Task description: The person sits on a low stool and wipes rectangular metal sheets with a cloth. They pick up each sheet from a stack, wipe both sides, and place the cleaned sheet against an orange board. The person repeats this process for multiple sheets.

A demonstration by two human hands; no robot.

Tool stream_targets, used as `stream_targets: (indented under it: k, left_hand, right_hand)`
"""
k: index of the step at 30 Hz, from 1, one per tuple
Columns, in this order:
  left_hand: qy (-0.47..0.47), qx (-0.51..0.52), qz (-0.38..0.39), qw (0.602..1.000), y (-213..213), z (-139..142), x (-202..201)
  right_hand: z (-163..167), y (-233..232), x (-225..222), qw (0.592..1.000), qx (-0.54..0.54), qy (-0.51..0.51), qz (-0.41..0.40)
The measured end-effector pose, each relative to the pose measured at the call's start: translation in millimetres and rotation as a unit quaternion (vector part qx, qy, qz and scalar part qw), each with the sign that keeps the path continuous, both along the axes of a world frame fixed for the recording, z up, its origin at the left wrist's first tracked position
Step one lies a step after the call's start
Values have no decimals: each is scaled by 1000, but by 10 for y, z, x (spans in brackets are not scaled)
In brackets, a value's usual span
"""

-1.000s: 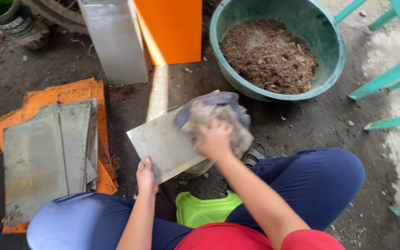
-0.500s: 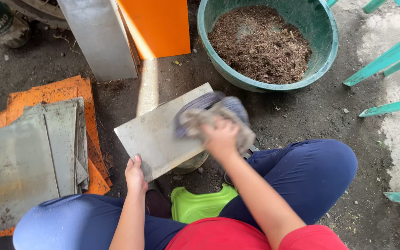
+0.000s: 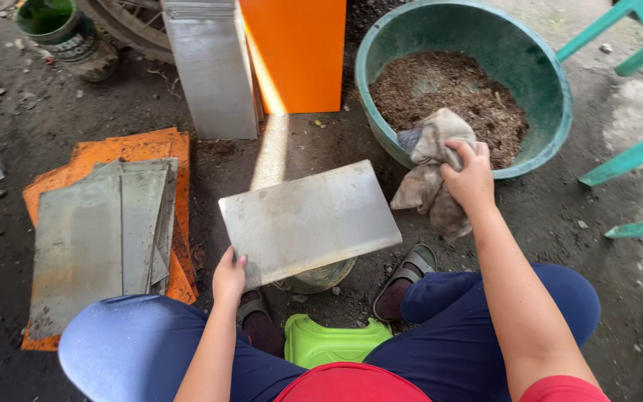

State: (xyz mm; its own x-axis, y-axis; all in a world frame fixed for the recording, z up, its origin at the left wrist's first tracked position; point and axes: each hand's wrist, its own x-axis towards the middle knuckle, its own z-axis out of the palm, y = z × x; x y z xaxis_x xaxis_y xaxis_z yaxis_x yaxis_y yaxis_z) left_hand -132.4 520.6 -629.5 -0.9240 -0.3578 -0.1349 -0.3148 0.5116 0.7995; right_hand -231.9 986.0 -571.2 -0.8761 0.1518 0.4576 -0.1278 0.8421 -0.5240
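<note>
Centre frame, my left hand [image 3: 229, 277] grips the metal sheet [image 3: 309, 221] by its lower corner; my right hand [image 3: 470, 179] clutches a rag [image 3: 431, 175] at the green basin [image 3: 552, 89] rim, upper right

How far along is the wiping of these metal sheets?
Done, it seems: a stack of grey metal sheets lies on orange boards to the left, though I can't tell if those are wiped. In hand: the left hand holds a metal sheet by its corner, while the right hand carries a rag to the teal basin of brown grit. Left: smudges show on that sheet.
</note>
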Motion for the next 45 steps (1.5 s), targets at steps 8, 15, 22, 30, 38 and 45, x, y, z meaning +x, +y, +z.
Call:
stream_targets:
  k: [8,15,22,30,38,45]
  left_hand:
    - [133,-84,251,955,185,360,-425]
    - [17,193,249,949,847,-171,151]
    - [-94,-18,51,994,556,140,-537]
    - [-7,265,166,950,849,-171,178]
    - [-77,288,46,954,1185,-485,411]
    - [-219,-59,-126,966,239,-242,195]
  right_hand:
    - [-237,-1179,13,941,243,-208,116]
    - [-585,-1504,361,895,315,-306,77]
    - [-531,-1767,780,857,361,-345,125]
    - [-117,-1353,783,912,160,-361,110]
    - [193,-915,562,965,101,-239,46]
    - [386,-770,432,984,157,-78,39]
